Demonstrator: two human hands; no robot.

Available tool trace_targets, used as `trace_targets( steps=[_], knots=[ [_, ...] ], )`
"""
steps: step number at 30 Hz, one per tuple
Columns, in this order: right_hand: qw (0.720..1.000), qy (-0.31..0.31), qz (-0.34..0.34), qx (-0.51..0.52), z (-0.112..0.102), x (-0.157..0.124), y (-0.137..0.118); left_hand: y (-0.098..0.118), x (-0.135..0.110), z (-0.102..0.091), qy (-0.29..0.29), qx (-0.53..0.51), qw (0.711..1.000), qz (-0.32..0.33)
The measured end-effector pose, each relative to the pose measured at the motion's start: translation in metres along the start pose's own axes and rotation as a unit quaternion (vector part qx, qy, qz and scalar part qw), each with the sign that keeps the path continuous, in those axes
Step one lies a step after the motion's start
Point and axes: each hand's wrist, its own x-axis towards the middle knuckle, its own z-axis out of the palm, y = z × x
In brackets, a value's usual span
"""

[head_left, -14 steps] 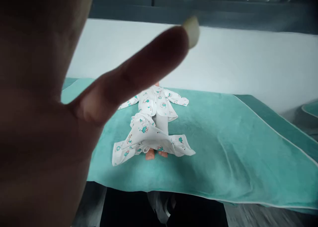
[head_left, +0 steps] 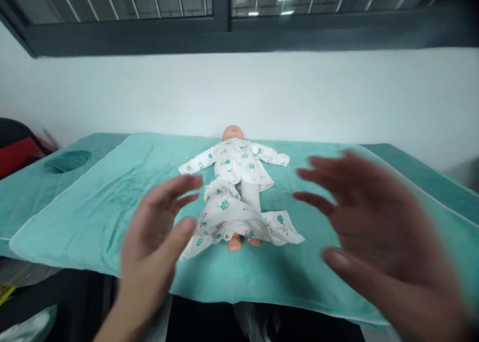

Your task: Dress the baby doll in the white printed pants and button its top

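A baby doll (head_left: pixel 232 131) lies on its back on a green massage bed (head_left: pixel 329 202), head toward the wall and feet toward me. It wears a white patterned jacket (head_left: pixel 225 163) whose sleeves spread to both sides. White patterned trousers (head_left: pixel 239 217) lie loosely across its legs, with the bare feet showing below them. My left hand (head_left: pixel 159 227), thumb and fingers apart, hovers left of the trousers with nothing in it. On the other side my right hand (head_left: pixel 366 237) is raised, blurred, fingers spread and empty. Neither hand appears to touch the doll.
A white wall (head_left: pixel 149 92) and a dark window frame (head_left: pixel 224 38) run behind the bed. At the left end, the bed has a round hole (head_left: pixel 68 161). A black and red item (head_left: pixel 18 147) stands beyond it. Dark-clothed legs show below the front edge.
The hand that filled the left of the view close to the camera has drawn away. Both hands now show above the bed, either side of the doll, and its head is uncovered to view.
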Motion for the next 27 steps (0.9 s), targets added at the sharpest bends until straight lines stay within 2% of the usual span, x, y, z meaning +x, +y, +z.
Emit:
trace_targets(
  steps=[2, 4, 5, 7, 10, 12, 16, 18, 20, 21, 23, 24, 25, 26, 27],
  knots=[
    [1.0, 0.001, 0.021, 0.0, 0.026, 0.023, 0.014, -0.035, -0.012, 0.009, -0.044, 0.129, 0.989, -0.061],
    [0.995, -0.033, 0.067, -0.065, 0.049, 0.033, 0.034, -0.066, -0.023, 0.015, -0.115, 0.223, 0.963, -0.095],
    [0.991, -0.06, 0.083, -0.09, 0.058, 0.033, 0.044, -0.077, -0.026, 0.017, -0.153, 0.246, 0.951, -0.105],
    [0.978, -0.112, 0.121, -0.129, 0.071, 0.031, 0.058, -0.084, -0.031, 0.018, -0.19, 0.275, 0.936, -0.114],
    [0.968, -0.158, 0.145, -0.128, 0.076, 0.025, 0.061, -0.067, -0.032, 0.016, -0.181, 0.252, 0.941, -0.133],
    [0.971, -0.172, 0.127, -0.102, 0.072, 0.023, 0.056, -0.05, -0.032, 0.014, -0.157, 0.211, 0.952, -0.156],
    [0.983, -0.139, 0.105, -0.052, 0.057, 0.018, 0.045, -0.03, -0.039, 0.013, -0.056, 0.142, 0.966, -0.208],
    [0.986, -0.128, 0.108, -0.01, 0.05, 0.013, 0.041, -0.026, -0.043, 0.011, -0.029, 0.091, 0.963, -0.252],
    [0.984, -0.118, 0.125, 0.046, 0.045, 0.008, 0.037, -0.023, -0.045, 0.009, -0.052, -0.001, 0.95, -0.309],
    [0.982, -0.104, 0.141, 0.073, 0.043, 0.007, 0.035, -0.021, -0.044, 0.008, -0.087, -0.055, 0.937, -0.333],
    [0.976, -0.049, 0.185, 0.106, 0.037, 0.009, 0.034, -0.017, -0.038, 0.007, -0.2, -0.132, 0.905, -0.353],
    [0.973, -0.016, 0.204, 0.109, 0.034, 0.012, 0.035, -0.015, -0.032, 0.007, -0.252, -0.137, 0.895, -0.342],
    [0.97, 0.012, 0.219, 0.103, 0.031, 0.017, 0.036, -0.015, -0.026, 0.007, -0.284, -0.116, 0.896, -0.321],
    [0.968, 0.034, 0.23, 0.092, 0.028, 0.022, 0.037, -0.016, -0.019, 0.008, -0.287, -0.074, 0.91, -0.292],
    [0.967, 0.049, 0.237, 0.077, 0.025, 0.028, 0.039, -0.017, -0.012, 0.01, -0.261, -0.022, 0.93, -0.256]
  ],
)
